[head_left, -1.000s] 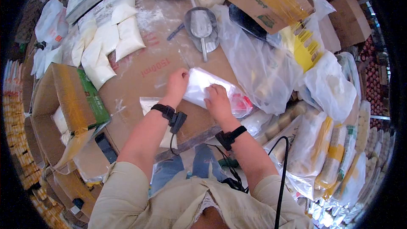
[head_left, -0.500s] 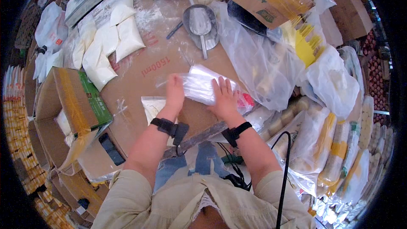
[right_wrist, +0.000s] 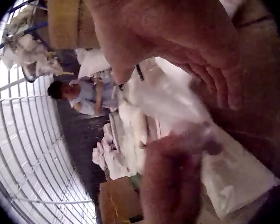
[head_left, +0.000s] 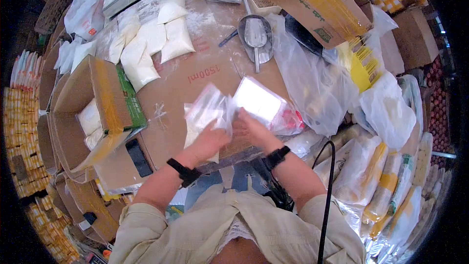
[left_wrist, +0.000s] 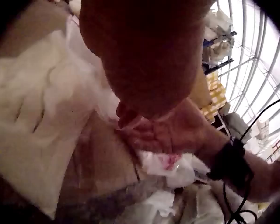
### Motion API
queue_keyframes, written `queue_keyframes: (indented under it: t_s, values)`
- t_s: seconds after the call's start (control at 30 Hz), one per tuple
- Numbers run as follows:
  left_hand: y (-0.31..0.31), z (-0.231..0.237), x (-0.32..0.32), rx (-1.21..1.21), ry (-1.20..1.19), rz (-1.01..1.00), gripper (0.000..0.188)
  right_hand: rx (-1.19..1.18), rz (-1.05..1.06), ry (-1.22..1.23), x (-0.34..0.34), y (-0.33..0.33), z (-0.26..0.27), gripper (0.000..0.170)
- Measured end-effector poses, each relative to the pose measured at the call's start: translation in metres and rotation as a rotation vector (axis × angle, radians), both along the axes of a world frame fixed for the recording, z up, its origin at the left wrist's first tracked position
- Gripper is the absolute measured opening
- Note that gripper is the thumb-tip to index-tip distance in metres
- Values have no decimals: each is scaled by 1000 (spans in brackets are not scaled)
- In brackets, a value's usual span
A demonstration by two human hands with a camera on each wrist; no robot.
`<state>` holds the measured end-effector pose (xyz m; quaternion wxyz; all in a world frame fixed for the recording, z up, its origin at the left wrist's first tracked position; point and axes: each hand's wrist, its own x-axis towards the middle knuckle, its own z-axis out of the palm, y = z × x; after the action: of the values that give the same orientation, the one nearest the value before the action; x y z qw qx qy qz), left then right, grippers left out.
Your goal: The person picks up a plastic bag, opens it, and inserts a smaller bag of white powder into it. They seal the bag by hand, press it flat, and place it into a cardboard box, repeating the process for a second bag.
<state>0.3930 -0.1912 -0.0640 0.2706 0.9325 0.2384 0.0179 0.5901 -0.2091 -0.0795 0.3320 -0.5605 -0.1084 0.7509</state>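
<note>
My left hand (head_left: 212, 139) pinches a thin clear plastic bag (head_left: 209, 101), which hangs over the cardboard surface. In the right wrist view, the bag (right_wrist: 172, 100) spreads out beyond the left fingers. My right hand (head_left: 250, 129) is close to the bag's right edge, its fingers extended and apparently holding nothing. Partly covered by the left hand and the bag, a powder-filled packet (head_left: 193, 134) lies near the front edge; the left wrist view shows this pale packet (left_wrist: 32, 116) large at left. Beyond the right hand lies a stack of clear bags (head_left: 259, 100) with red print at one end.
Several powder-filled bags (head_left: 178, 39) lie at the back left. A metal scoop (head_left: 255, 34) rests in a second one at the back. An open carton (head_left: 110, 98) and a phone (head_left: 139, 158) are at left. Loose plastic sheeting (head_left: 312, 88) and long wrapped packs (head_left: 378, 181) line the right.
The left hand has come away from the bag stack, carrying one clear bag left and toward the body. The right hand has lifted off the stack and moved toward the left hand.
</note>
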Motion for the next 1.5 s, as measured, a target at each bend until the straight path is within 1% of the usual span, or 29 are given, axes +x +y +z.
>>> queue_keyframes:
  t_s: [0.07, 0.1, 0.13, 0.17, 0.23, 0.27, 0.3, 0.33, 0.37, 0.43, 0.53, 0.63, 0.73, 0.77, 0.8, 0.83, 0.9, 0.93, 1.03, 1.1, 1.13, 1.2, 1.23, 1.3, 1.33, 1.37, 1.43, 1.47, 1.5]
  values:
    - [-17, -13, -2, 32, -24, 40, 14, -2, 3, 170, -17, 3, -5, 42]
    - [-20, -11, -2, 47, -29, 60, 14, 110, 116, -102, -20, 4, -10, 37]
    - [-20, -10, -3, 2, 149, 18, 16, 222, 226, -374, -21, 4, -15, 31]
    - [-18, -8, -4, 35, 121, 97, 19, 335, 333, -648, -18, 5, -19, 26]
    - [-11, -4, -4, 101, 58, 252, 25, 412, 169, -762, 0, 10, 13, 29]
    - [-4, -9, -8, 153, 62, 340, 39, 450, 87, -821, 15, 14, 29, 33]
    - [2, -10, -7, 139, 56, 457, 42, 425, -10, -902, 35, 17, 34, 34]
    - [10, -10, -3, 126, 47, 570, 45, 243, -53, -1004, 53, 23, 45, 37]
    - [18, -10, 2, 117, 33, 679, 49, 295, -153, -1184, 74, 23, 26, 41]
    - [29, -9, 12, 134, -43, 648, 50, 214, -146, -1334, 117, 17, -27, 48]
    - [42, -7, 38, 58, -87, 571, 53, 132, -192, -983, 136, -2, -34, 54]
    - [37, -7, 67, 76, -87, 436, 56, 61, -470, -697, 132, -24, -34, 55]
    - [29, 11, 102, 66, -168, 275, 56, 146, -406, -601, 128, -42, -23, 51]
    - [25, 18, 114, 45, -208, 222, 56, 354, -271, -810, 125, -49, -29, 48]
    - [17, 17, 126, 184, -327, 212, 47, 561, -124, -1013, 120, -56, -34, 46]
    - [15, 16, 136, 54, -273, 180, 45, 768, 36, -1210, 117, -60, -38, 43]
    - [15, 14, 152, -202, -161, 114, 40, 741, 137, -1094, 118, -60, -34, 41]
    - [19, 15, 157, -255, 45, 140, 29, 730, 185, -1033, 118, -57, -22, 41]
    - [19, -22, 143, -362, -462, 480, 21, 255, -217, -698, 119, -51, 20, 38]
    - [35, -27, 131, -458, -580, 800, 21, 324, -87, -1191, 143, -60, 4, 32]
    - [44, -11, 127, -444, -610, 841, 21, 353, -17, -1438, 153, -65, -2, 29]
    - [62, 30, 125, -415, -672, 919, 22, 428, -444, -1062, 154, -68, 36, 25]
    - [67, 25, 131, -288, -651, 686, 23, 459, -642, -861, 153, -67, 58, 23]
    - [70, 6, 144, -37, -596, 229, 27, 667, -782, -646, 147, -69, 84, 24]
    - [61, -1, 146, 126, -292, 50, 31, 774, -845, -535, 145, -71, 95, 24]
    - [49, -6, 148, 288, 11, -127, 36, 755, -770, -537, 140, -73, 105, 24]
    - [39, 22, 153, -421, -224, -1, 42, 716, -618, -539, 129, -79, 119, 24]
    - [33, 40, 150, -780, -328, 62, 45, 650, -294, -890, 125, -87, 117, 24]
    - [25, 49, 143, -1138, -425, 132, 49, 699, -241, -708, 113, -91, 116, 24]
